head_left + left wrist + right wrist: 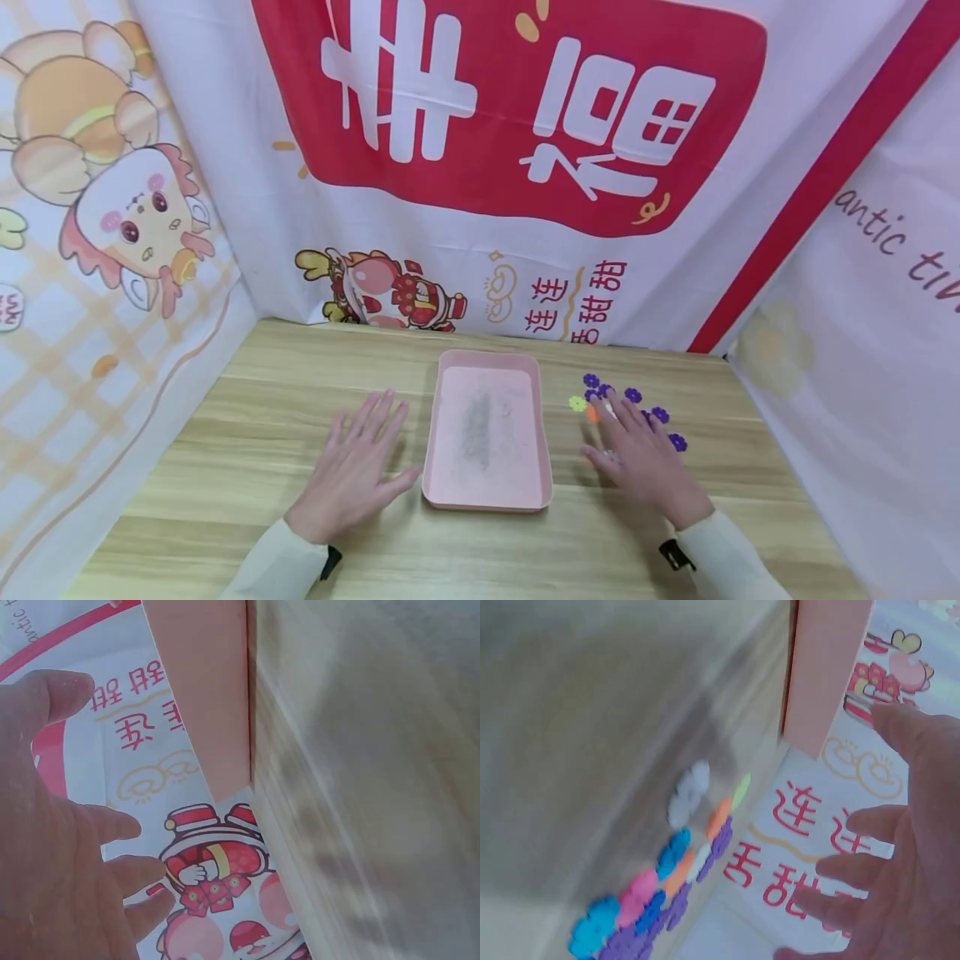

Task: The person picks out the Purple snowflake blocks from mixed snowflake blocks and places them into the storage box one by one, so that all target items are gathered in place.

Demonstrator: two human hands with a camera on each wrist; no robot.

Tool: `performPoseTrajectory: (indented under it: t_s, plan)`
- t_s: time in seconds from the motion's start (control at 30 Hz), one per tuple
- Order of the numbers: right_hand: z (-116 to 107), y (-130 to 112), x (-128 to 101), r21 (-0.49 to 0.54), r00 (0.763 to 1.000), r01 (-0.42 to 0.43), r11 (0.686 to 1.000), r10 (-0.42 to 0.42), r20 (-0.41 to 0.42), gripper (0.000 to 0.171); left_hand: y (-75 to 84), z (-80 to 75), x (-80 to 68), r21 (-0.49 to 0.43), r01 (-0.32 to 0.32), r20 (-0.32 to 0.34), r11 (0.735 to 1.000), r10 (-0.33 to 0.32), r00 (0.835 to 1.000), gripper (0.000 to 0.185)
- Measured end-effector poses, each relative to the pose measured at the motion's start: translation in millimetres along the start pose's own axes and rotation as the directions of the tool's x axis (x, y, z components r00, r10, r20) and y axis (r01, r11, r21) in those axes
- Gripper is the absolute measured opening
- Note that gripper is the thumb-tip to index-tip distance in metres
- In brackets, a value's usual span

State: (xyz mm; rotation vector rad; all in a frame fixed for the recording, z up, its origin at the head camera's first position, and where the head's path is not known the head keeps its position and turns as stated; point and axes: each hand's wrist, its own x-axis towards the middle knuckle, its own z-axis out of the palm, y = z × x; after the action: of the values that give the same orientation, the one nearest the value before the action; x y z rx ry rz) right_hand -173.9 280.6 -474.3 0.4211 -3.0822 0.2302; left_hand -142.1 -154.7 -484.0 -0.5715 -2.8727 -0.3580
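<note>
A pink rectangular tray (442, 492) lies on the wooden table (247, 433), with pale sand and a grey streak in it. My left hand (360, 467) lies flat just left of the tray, fingers spread and holding nothing. The left wrist view has those spread fingers (112, 825) beside the tray wall (210, 697). My right hand (637, 454) rests open right of the tray, over a cluster of small flower-shaped pieces (633, 394), purple, yellow-green and orange. In the right wrist view the flower pieces (675, 862) lie in a row beside the hand's fingers (870, 825).
Printed cloth banners wall in the table at the back (510, 167), left (105, 250) and right (862, 350). Bare wood shows in front of the tray and along the near table edge.
</note>
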Motion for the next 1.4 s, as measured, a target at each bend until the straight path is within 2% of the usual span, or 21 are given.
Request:
performPoseTrajectory:
  t_s: [0.17,0.27,0.37,0.57,0.8,1.07,1.4]
  plan:
    - [-7,19,23,0.003,0.994,0.081,0.997,-0.08,-0.074,0.07,7.3,-2.7,9.2,-0.039,-0.028,0.03,0.999,0.029,0.999,0.092]
    - [-10,30,41,0.064,0.992,0.1,0.993,-0.094,-0.083,0.055,13.0,-4.8,14.2,-0.066,-0.028,0.07,0.997,0.033,0.997,0.094]
    - [-15,38,59,0.14,0.996,0.079,0.987,-0.074,-0.046,0.043,19.9,-6.1,18.3,-0.102,-0.009,0.115,0.995,0.021,0.993,0.098]
    - [-18,49,96,0.169,0.998,0.023,0.985,-0.033,0.058,0.042,28.7,-1.8,19.9,-0.136,0.02,0.195,0.991,0.007,0.981,0.101]
    - [-9,63,129,0.163,0.993,0.03,0.986,-0.048,0.105,0.039,37.6,9.2,20.1,-0.122,-0.006,0.21,0.992,0.031,0.977,0.1]
    - [4,74,142,0.213,0.99,-0.027,0.977,-0.004,0.143,0.036,43.2,19.3,16.4,-0.159,0.014,0.228,0.987,0.022,0.974,0.098]
    - [28,82,143,0.222,0.995,0.031,0.974,-0.051,0.083,0.029,41.6,31.4,11.6,-0.162,0.003,0.215,0.987,0.032,0.976,0.1]
